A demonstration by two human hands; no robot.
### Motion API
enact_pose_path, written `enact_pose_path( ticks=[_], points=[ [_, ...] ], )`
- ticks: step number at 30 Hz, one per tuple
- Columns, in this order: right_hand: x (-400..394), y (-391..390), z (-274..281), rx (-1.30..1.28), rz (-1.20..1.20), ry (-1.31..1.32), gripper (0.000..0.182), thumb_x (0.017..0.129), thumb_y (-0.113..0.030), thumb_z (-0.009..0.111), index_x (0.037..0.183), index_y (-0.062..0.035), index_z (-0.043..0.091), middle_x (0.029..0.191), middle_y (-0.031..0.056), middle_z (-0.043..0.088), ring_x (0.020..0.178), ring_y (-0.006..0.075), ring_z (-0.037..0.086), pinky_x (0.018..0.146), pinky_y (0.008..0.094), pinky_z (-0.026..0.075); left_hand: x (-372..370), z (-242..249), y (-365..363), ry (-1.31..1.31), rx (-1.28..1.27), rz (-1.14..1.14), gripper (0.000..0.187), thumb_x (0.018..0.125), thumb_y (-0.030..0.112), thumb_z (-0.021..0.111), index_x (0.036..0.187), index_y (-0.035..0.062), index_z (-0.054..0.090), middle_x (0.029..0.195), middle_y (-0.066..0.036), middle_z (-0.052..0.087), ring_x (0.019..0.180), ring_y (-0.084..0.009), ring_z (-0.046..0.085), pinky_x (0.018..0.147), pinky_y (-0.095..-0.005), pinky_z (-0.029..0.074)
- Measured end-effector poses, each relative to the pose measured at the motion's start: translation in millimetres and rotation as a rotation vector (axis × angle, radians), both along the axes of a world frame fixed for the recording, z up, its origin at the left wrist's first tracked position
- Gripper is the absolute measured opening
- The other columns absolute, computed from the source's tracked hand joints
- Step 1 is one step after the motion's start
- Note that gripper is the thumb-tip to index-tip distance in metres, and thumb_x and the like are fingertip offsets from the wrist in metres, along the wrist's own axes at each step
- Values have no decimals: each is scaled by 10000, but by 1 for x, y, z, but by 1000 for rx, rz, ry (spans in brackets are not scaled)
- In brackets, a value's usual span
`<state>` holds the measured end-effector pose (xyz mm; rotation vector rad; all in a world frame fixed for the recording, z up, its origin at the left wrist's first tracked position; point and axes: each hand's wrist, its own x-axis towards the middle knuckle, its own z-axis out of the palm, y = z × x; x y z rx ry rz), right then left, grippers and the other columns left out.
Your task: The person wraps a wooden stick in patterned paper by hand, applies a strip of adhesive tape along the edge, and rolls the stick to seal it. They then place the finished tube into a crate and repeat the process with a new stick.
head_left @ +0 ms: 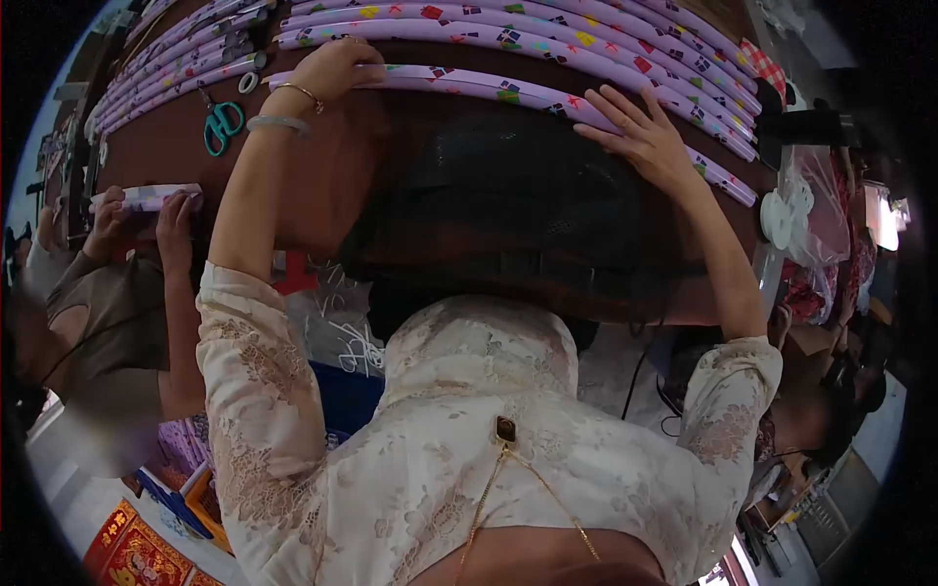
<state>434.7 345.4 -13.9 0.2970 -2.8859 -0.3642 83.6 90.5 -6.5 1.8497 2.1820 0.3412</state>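
A long, thin roll of purple patterned wrapping paper [459, 80] lies across the brown table in front of me, nearest of the rolls there. Near its left end, my left hand [337, 73] is closed over it, with the fingers curled and partly hidden. Toward the right part of the same roll, my right hand [645, 137] rests with fingers stretched out and apart, the fingertips lying over the paper. Teal-handled scissors [223, 127] and a small roll of tape [249, 82] are left of my left hand.
More purple rolls [547, 41] lie side by side beyond, with another group [186, 68] at the far left. A dark cloth or bag [498, 195] is at the near table edge. White spools [787, 217] sit at the right. Another person's hands [176, 220] hold a purple piece at left.
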Motion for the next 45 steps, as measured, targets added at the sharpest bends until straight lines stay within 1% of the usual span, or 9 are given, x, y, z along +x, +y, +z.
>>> enact_pose_path(
  ticks=[3, 6, 13, 15, 22, 27, 37, 42, 45],
  points=[
    [-7, 0, 2, 143, 40, -41, 618, 798, -214, 565, 1349, -344, 317, 1443, -36, 242, 1321, 163, 244, 1089, 451, 150, 1, 3, 1, -2, -29, 10, 212, 802, 191, 606, 926, 21, 626, 897, -122, 599, 859, -301, 564, 765, -361, 448],
    [-19, -13, 6, -265, -102, 32, 630, 787, -217, 586, 1346, -341, 324, 1439, -30, 253, 1318, 167, 253, 1080, 448, 169, 1, -1, -2, -1, 12, 4, 198, 806, 182, 597, 923, 25, 627, 896, -126, 599, 858, -306, 566, 766, -367, 450],
    [-21, -8, 8, -63, 48, -39, 602, 777, -173, 608, 1317, -320, 388, 1438, -24, 258, 1311, 167, 270, 1068, 440, 194, 2, -10, -4, 33, 94, 32, 211, 809, 203, 598, 915, 23, 629, 911, -126, 596, 859, -301, 570, 772, -372, 451],
    [-26, -10, 14, 207, 101, -85, 610, 791, -220, 595, 1344, -289, 349, 1439, -10, 256, 1309, 168, 272, 1073, 433, 185, -1, -15, -8, 62, 112, 72, 211, 806, 203, 600, 912, 23, 631, 914, -126, 596, 859, -301, 570, 771, -372, 451],
    [-76, -34, 12, -148, 28, 26, 687, 794, -321, 594, 1386, -248, 254, 1438, -10, 256, 1298, 156, 290, 1075, 416, 187, -10, -24, -6, 149, 92, 19, 215, 795, 226, 607, 893, 37, 638, 929, -116, 597, 877, -293, 564, 790, -374, 444],
    [-78, -41, 13, 43, 39, -32, 693, 774, -337, 612, 1377, -269, 278, 1431, -34, 272, 1287, 130, 310, 1074, 409, 194, -3, -17, -9, 170, 86, 58, 215, 795, 237, 604, 893, 50, 642, 932, -108, 598, 888, -286, 562, 797, -376, 442],
    [-80, -39, 13, -55, 80, -67, 653, 788, -257, 604, 1362, -330, 302, 1429, -35, 279, 1300, 135, 289, 1086, 417, 165, 4, -12, -6, 181, 51, 109, 221, 796, 264, 596, 898, 76, 650, 939, -95, 599, 909, -271, 560, 808, -380, 436],
    [-77, -41, 23, 293, 168, -138, 661, 807, -170, 562, 1368, -360, 270, 1445, -13, 240, 1314, 167, 264, 1092, 434, 159, 8, -10, -1, 183, 16, 144, 225, 797, 278, 592, 901, 89, 654, 942, -88, 600, 920, -263, 559, 814, -382, 434],
    [-80, -41, 29, 266, 233, -156, 663, 809, -174, 557, 1382, -319, 256, 1449, 5, 232, 1311, 180, 272, 1078, 445, 190, 10, -9, 2, 180, -6, 173, 227, 797, 286, 590, 902, 97, 656, 944, -84, 601, 927, -258, 558, 817, -383, 432]
  ],
)
